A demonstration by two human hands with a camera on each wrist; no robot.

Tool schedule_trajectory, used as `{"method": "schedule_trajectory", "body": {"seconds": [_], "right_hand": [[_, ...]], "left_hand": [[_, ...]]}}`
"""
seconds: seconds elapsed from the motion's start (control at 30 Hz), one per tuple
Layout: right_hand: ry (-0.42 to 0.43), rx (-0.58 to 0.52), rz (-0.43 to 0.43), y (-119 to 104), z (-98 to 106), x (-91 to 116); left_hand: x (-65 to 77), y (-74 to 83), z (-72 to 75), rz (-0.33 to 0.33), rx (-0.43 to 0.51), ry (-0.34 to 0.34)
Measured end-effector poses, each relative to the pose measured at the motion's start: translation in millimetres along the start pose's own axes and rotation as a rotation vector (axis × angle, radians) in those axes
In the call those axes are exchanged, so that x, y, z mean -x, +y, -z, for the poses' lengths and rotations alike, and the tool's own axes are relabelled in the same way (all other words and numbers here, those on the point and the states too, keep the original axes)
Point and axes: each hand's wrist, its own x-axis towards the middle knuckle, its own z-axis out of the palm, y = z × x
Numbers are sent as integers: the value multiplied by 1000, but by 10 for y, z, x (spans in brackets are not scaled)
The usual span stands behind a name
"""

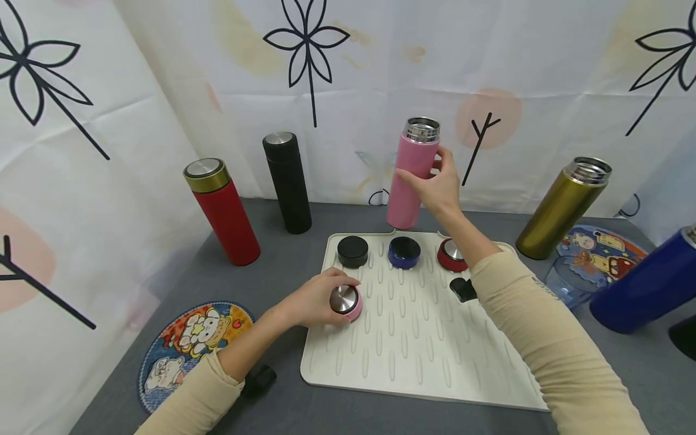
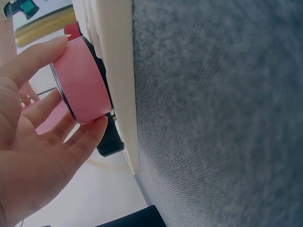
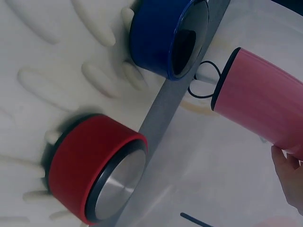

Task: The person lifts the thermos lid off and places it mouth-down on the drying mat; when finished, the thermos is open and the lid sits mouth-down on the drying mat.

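My left hand (image 1: 318, 299) holds a pink lid (image 2: 80, 78) with a steel top, thumb and fingers round its side, at the left part of the cream ridged mat (image 1: 380, 368). Behind the mat, a pink thermos bottle (image 1: 405, 196) stands nearly upright, its steel mouth uncovered. My right hand (image 1: 439, 184) grips that bottle from the right side, and its dark base edge shows in the right wrist view. Along the mat's back edge sit a black lid (image 1: 352, 252), a blue lid (image 1: 404, 254) and a red lid (image 3: 94, 165).
Back left stand a red thermos (image 1: 225, 217) with a gold cap and a black thermos (image 1: 289, 187). On the right are a lidless gold bottle (image 1: 562, 208), a clear glass bowl (image 1: 571, 284) and a blue bottle (image 1: 641, 290). A round cartoon placemat (image 1: 187, 344) lies at left.
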Motion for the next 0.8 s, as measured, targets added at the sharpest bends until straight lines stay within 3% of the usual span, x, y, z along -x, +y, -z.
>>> {"method": "schedule_trajectory", "body": {"seconds": [0.33,0.8], "right_hand": [[33,3,-23,51,-209,-37],[11,3,-35,157,-404,-70]], "left_hand": [[19,-3,13,0,5,-24],[14,15,8,38,28,-44]]}}
